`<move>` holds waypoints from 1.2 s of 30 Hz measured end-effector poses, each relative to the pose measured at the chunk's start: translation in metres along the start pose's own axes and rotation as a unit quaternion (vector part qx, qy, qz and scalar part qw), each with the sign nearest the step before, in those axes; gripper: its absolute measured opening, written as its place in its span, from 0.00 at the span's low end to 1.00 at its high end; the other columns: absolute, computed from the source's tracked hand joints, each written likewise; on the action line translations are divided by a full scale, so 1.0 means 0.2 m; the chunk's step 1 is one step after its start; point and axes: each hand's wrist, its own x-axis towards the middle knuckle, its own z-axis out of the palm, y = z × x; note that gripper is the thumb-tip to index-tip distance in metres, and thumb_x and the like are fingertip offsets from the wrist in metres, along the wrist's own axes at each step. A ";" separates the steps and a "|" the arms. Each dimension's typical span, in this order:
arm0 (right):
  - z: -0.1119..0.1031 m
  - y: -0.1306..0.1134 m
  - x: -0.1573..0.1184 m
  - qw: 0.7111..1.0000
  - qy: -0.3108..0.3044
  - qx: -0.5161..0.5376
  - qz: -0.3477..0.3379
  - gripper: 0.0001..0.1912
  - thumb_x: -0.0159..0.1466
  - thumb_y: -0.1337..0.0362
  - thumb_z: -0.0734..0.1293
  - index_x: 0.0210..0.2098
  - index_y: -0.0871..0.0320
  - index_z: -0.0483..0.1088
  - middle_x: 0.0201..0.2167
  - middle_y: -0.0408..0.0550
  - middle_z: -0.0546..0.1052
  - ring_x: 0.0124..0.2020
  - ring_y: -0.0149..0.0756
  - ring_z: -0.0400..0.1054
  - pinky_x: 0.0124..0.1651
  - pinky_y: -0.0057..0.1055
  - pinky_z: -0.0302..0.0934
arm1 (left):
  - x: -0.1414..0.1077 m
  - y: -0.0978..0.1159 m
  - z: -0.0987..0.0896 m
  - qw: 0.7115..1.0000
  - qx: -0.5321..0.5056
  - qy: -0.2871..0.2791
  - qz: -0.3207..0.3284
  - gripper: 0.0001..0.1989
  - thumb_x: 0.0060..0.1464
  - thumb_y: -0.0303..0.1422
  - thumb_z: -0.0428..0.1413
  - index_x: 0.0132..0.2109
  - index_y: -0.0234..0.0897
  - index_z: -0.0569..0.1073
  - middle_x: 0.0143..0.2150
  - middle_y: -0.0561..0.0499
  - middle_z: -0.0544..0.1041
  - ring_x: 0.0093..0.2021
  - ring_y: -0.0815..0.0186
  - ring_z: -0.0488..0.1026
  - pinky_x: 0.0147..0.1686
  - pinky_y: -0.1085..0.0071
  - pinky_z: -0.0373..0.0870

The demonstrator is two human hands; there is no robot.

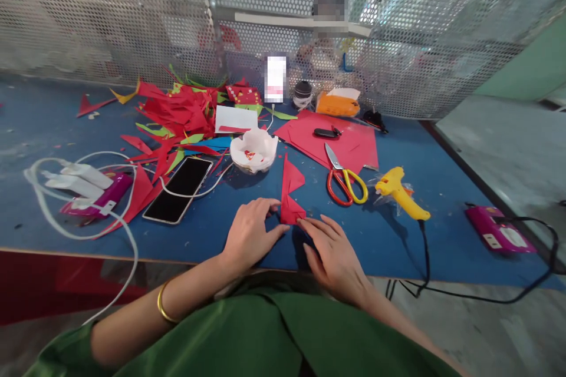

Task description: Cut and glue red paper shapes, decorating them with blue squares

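A folded red paper piece (292,188) lies on the blue table, narrow and pointed at its far end, with notched flaps on its right side. At its near left edge is my left hand (253,232), thumb and index finger apart, their tips close to the paper. From the right, my right hand (333,253) rests its index fingertip at the paper's near right corner, thumb lower and apart from it. Neither hand is wrapped round anything. Beyond the paper stands a white scalloped bowl (253,153) with small red bits in it.
Scissors (340,179) and red sheets (327,140) lie right of centre, then a yellow glue gun (402,194) with a black cord and a purple power strip (499,230). Leftward are a phone (179,191), white cables, another purple strip (99,197) and red scraps (186,109).
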 end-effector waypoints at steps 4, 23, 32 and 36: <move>-0.02 0.02 0.00 0.995 -0.006 0.084 0.056 0.19 0.69 0.70 0.58 0.59 0.60 0.63 0.53 0.56 0.77 0.54 0.40 0.70 0.61 0.49 0.60 | 0.04 0.02 0.02 0.998 -0.031 -0.022 -0.050 0.14 0.47 0.34 0.67 0.41 0.40 0.75 0.38 0.51 0.79 0.39 0.59 0.74 0.40 0.63 0.67; -0.17 0.29 0.45 1.000 -0.012 -0.020 0.001 0.14 0.66 0.64 0.66 0.51 0.55 0.74 0.50 0.51 0.79 0.56 0.47 0.68 0.59 0.50 0.59 | 0.12 -0.11 -0.28 0.960 -0.246 -0.123 0.054 0.16 0.41 0.18 0.45 0.34 0.37 0.71 0.29 0.55 0.76 0.30 0.69 0.74 0.34 0.72 0.71; -0.17 0.31 0.48 0.993 -0.105 0.055 0.018 0.15 0.64 0.63 0.70 0.51 0.53 0.74 0.48 0.49 0.80 0.50 0.45 0.70 0.55 0.48 0.58 | 0.19 -0.16 -0.41 0.948 -0.250 -0.166 0.103 0.15 0.42 0.18 0.46 0.36 0.36 0.71 0.29 0.54 0.73 0.29 0.71 0.71 0.30 0.74 0.71; -0.17 0.30 0.49 0.979 -0.127 0.148 0.061 0.09 0.62 0.67 0.70 0.41 0.50 0.79 0.33 0.42 0.82 0.39 0.40 0.71 0.51 0.45 0.59 | 0.23 -0.17 -0.41 0.942 -0.265 -0.166 0.123 0.16 0.44 0.19 0.48 0.39 0.36 0.71 0.33 0.51 0.75 0.33 0.69 0.74 0.35 0.72 0.73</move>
